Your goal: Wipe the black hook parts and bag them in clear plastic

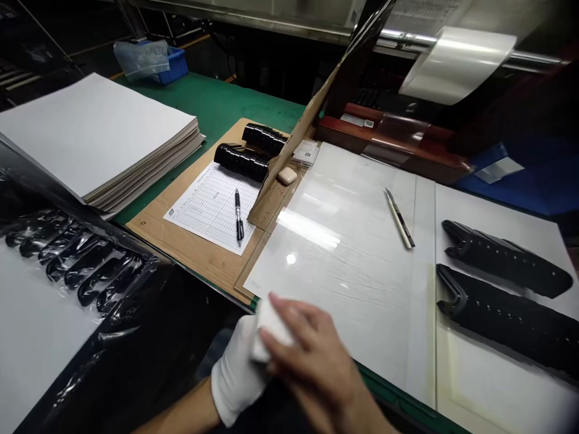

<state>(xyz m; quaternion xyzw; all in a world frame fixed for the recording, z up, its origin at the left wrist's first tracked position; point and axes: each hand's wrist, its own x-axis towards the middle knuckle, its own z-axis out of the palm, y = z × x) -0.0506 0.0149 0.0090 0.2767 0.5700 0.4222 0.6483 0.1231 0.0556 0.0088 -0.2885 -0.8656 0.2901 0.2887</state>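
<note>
My left hand (237, 377) wears a white glove and reaches up from the bottom edge, its fingers stretched out together with nothing in them. My bare right hand (319, 361) lies over it, fingers closed round the gloved fingertips (266, 328); it is slightly smeared by motion. Both hands hover at the near edge of a glossy clear sheet (344, 241) that lies on a white mat.
A slim utility knife (399, 218) lies on the sheet. Two black perforated straps (504, 258) (511, 319) rest at the right. To the left are a pen (238, 216) on a printed form (208, 208), black rolls (242, 161), a board stack (94, 132), and a film-wrapped black tray (76, 259).
</note>
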